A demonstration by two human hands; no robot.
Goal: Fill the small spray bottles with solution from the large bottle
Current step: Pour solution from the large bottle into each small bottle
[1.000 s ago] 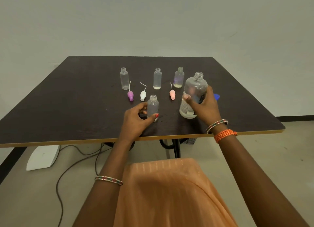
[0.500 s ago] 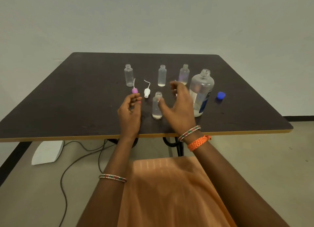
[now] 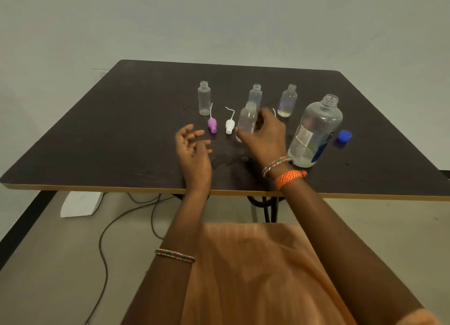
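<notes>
One small clear plastic spray bottle (image 3: 247, 120), upright, gripped by right hand (image 3: 265, 136); left hand (image 3: 192, 149) empty, fingers loose; large clear bottle (image 3: 316, 132) stands rightward.

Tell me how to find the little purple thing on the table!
Look at the dark table, just left of its middle. In front of the leftmost small clear bottle lies the purple spray cap on its side. Its neighbour, the other spray cap, is white.
</notes>
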